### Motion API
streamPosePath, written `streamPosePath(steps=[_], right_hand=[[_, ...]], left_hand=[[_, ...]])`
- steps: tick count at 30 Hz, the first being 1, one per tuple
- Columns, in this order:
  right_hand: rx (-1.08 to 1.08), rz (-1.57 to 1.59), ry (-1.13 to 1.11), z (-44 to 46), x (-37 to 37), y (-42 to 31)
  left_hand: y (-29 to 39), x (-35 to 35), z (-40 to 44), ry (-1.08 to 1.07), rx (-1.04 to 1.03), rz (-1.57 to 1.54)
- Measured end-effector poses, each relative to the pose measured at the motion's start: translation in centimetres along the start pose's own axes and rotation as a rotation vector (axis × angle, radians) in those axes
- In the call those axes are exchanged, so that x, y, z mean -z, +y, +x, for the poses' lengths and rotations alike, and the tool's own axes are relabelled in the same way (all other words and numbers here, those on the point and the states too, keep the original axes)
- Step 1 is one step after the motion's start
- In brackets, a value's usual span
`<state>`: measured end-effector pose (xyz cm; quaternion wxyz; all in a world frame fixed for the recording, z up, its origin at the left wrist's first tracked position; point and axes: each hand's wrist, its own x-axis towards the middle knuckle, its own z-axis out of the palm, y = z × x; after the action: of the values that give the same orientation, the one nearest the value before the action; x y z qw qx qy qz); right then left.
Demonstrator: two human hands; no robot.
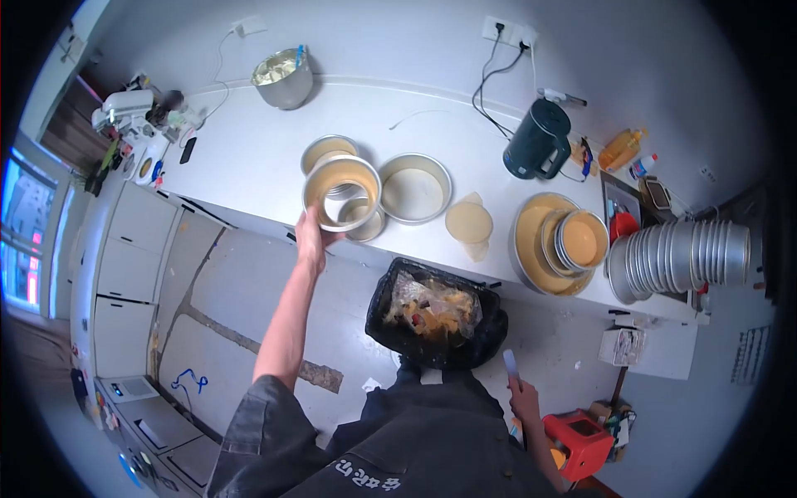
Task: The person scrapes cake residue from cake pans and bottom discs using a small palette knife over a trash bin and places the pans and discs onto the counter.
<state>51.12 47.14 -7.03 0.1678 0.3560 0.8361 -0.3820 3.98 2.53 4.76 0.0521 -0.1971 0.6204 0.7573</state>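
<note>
My left hand (312, 241) grips the near left rim of a round metal pan (374, 184), which is tilted above other pans on the white counter. Under and behind it are a small pan (330, 143) and another small pan (374, 226). A wider shallow pan (416, 188) sits just to their right. Low at the right, beside my body, my right hand (523, 400) is closed round the handle of a pale flat scraper (510, 363). Round paper liners (469, 222) lie near the counter's front edge.
A black bin (382, 332) with scraps stands below the counter edge. On the counter are a metal bowl (286, 90), a dark green kettle (538, 141), nested pans (531, 241) and a long stack of pans (681, 257). A red box (579, 444) stands at lower right.
</note>
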Motion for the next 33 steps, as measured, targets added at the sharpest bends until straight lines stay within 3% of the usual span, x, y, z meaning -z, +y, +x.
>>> streamPosePath(steps=[5,7,10,12,14,15,16,17,18,20,21,22,23,24,26,27,31,33], right_hand=[[-0.199,-0.015,-0.028,-2.8,2.9,-3.5],[-0.246,-0.003,-0.012,-3.4,3.0,-2.4],[-0.246,-0.019,0.049,-3.9,3.2,-1.3],[-0.363,0.057,0.015,-5.1,3.7,-0.8],[-0.278,0.001,0.074,-5.0,2.1,3.8],[-0.032,-0.078,0.178,-5.6,1.7,4.5],[0.208,-0.163,0.282,-6.8,1.7,5.4],[-0.117,-0.108,0.101,-8.3,4.1,-0.3],[-0.329,-0.010,0.074,-8.7,4.8,-2.8],[-0.118,0.026,0.201,-8.9,2.9,2.8],[-0.133,0.021,0.213,-9.4,3.4,2.7],[-0.292,0.075,0.159,-9.5,3.6,2.5],[-0.446,0.129,0.100,-9.5,3.8,2.2],[-0.444,0.120,0.103,-9.5,4.0,2.5],[-0.360,0.177,0.159,-9.6,4.2,3.4],[-0.395,0.153,0.137,-9.7,4.9,3.2],[-0.556,0.109,0.129,-10.4,7.4,-3.6],[-0.450,0.020,0.128,-9.5,6.3,3.2]], left_hand=[[5.0,-1.4,8.3,0.103,-0.047,0.037],[6.0,-2.3,10.2,0.204,-0.090,0.286],[2.8,-0.6,16.3,0.291,-0.101,0.453],[2.5,-1.3,16.4,0.329,-0.064,0.396],[1.3,-1.0,17.2,0.444,-0.093,0.462],[0.5,-0.6,17.4,0.430,-0.079,0.466],[-0.5,-0.4,17.5,0.593,-0.228,0.672],[-2.0,-1.1,17.2,0.743,-0.383,0.875],[-1.6,-2.8,14.1,0.783,-0.472,0.899],[-4.0,-5.5,10.0,0.428,-0.645,0.804],[-8.2,-6.7,9.2,0.233,-0.686,0.872],[-12.1,-8.3,8.3,0.047,-0.726,0.934],[-12.2,-11.6,4.6,-0.119,-0.521,0.945],[-14.6,-14.0,2.9,-0.169,-0.544,0.836],[-18.8,-17.9,2.2,-0.299,-0.353,0.877],[-18.8,-19.8,1.6,-0.324,-0.008,0.745],[-23.4,-23.8,1.7,-0.126,-0.154,0.653],[-20.6,-24.9,0.7,-0.038,0.286,0.209]])
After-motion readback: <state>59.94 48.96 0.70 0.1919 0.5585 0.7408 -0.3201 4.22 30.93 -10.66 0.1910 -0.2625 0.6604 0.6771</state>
